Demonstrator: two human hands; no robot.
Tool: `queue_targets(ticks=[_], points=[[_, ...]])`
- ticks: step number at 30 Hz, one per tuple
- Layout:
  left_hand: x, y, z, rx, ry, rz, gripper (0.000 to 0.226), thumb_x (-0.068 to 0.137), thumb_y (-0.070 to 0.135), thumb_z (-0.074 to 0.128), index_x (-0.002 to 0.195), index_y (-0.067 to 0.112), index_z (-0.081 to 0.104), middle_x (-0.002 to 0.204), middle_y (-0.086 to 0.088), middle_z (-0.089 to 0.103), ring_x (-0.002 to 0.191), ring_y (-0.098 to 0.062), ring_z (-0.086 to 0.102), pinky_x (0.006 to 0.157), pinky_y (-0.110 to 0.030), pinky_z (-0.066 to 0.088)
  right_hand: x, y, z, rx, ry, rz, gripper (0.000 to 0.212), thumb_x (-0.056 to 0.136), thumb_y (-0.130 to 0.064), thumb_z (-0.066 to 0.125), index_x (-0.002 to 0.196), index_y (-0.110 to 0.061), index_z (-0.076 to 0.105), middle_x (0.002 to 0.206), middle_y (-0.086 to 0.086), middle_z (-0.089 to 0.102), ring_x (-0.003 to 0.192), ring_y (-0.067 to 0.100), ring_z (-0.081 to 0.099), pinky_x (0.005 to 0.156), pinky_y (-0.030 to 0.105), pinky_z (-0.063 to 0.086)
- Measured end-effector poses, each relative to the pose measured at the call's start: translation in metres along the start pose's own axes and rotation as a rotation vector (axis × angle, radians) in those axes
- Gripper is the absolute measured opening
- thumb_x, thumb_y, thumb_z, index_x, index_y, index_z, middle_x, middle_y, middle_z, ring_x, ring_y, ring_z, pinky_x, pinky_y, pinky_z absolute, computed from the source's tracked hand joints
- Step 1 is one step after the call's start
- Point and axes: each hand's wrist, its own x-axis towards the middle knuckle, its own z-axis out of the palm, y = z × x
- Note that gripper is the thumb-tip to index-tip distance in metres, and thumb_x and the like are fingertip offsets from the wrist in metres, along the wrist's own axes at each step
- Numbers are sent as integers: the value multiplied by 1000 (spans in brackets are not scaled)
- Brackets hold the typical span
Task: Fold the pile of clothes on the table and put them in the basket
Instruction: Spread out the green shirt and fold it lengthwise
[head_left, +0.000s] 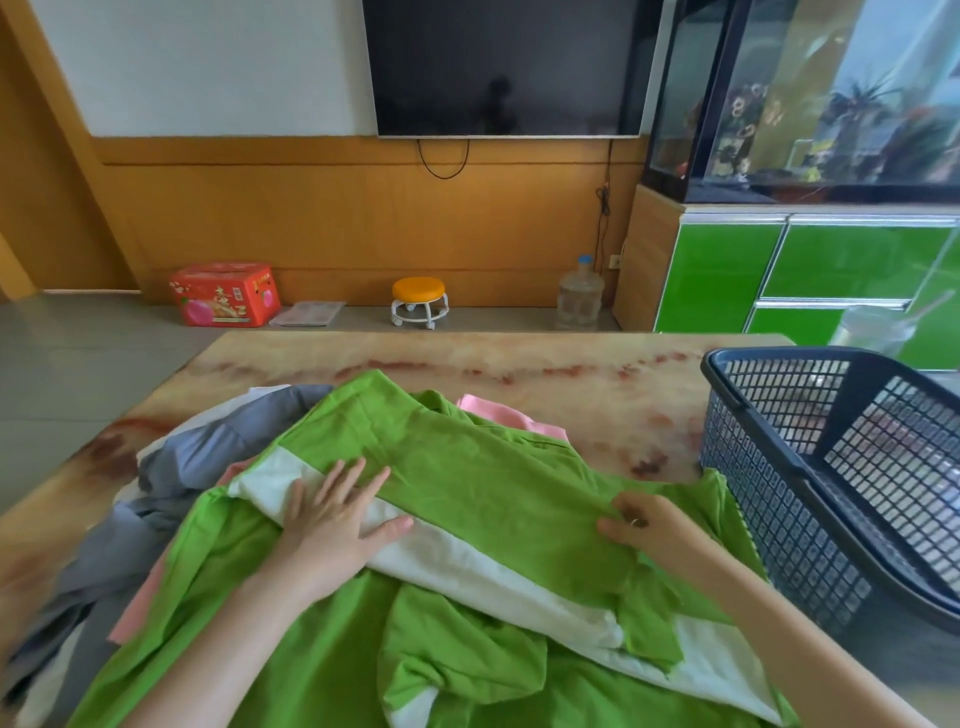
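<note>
- Clothes first: pile of clothes (363, 649) covers the near left part of the table (467, 358), right up to its near edge.
- Green-and-white garment (467, 483) lies on top of the pile, spread across the middle of the table, with rumpled folds at the near edge.
- Left hand (332, 525) lies flat on that garment, fingers spread, palm on the white band.
- Right hand (644, 525) pinches the garment's green cloth between curled fingers and thumb, near the basket.
- Basket (769, 499) is dark blue mesh and sits at the right edge of the table. The garment's right corner touches its near wall, and what is inside it is unclear.
- Grey garment (197, 457) sits under the green one at the left edge.
- Pink garment (498, 415) pokes out at the far side of the pile.
- Far strip of the table is bare.
- Beyond the table: TV (509, 67) on the wall, stool (420, 304), red box (223, 293) and water jug (581, 296) on the floor.
- Fish tank (810, 104) stands on a green cabinet (779, 270) behind the basket.
</note>
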Motion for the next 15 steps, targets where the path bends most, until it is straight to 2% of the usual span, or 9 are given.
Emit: queue_targets(ticks=[1,3,5,7,9,11,13,15], points=[[0,1,-1,5,-12,-1,120,41,96,-14,148,41,-4,156,8,-17,143,-12,-18,114,-46,-9,-1,-3,-6,60,61,-12,24,85,-21,69,95,0,60,85,8,65,71,20,60,60,27,45],[1,5,-2,27,-26,-15,96,66,90,5,148,40,-7,156,4,-21,142,-14,-21,114,-48,-9,2,-9,-20,56,199,-52,18,87,-22,67,93,-7,60,86,12,68,78,30,64,64,32,48],[0,10,-2,48,-29,-37,81,81,77,18,147,39,-9,155,3,-23,142,-14,-22,113,-50,-10,4,-17,-32,4,271,-91,13,87,-27,66,86,-16,59,85,7,67,81,28,63,67,33,46],[0,13,-1,69,-34,-59,79,84,74,20,147,38,-10,155,2,-23,142,-15,-22,113,-52,-10,5,-17,-34,-65,251,-70,14,86,-32,66,80,-23,57,83,2,64,81,24,60,63,30,42],[0,15,-1,79,-37,-73,81,82,75,17,147,38,-11,155,1,-23,142,-16,-22,113,-53,-10,4,-7,-21,-195,139,42,19,86,-37,65,92,-19,61,87,0,61,82,21,58,66,31,45],[0,19,-5,85,2,-58,88,72,83,5,146,39,-14,154,1,-26,142,-17,-23,113,-52,-11,0,6,-5,-264,110,127,37,87,-43,61,112,-16,60,106,1,63,94,20,60,81,33,49],[1,24,-7,116,76,5,101,49,91,-19,138,42,-23,147,5,-33,141,-15,-25,112,-51,-13,-10,7,5,-264,219,47,47,91,-46,54,129,-19,51,131,0,54,114,18,53,97,32,43],[5,28,-4,119,99,45,103,42,90,-26,135,45,-25,144,9,-34,140,-14,-26,112,-53,-12,-23,-3,14,-330,266,-167,61,93,-51,44,146,-27,29,151,-9,27,138,11,27,112,25,20]])
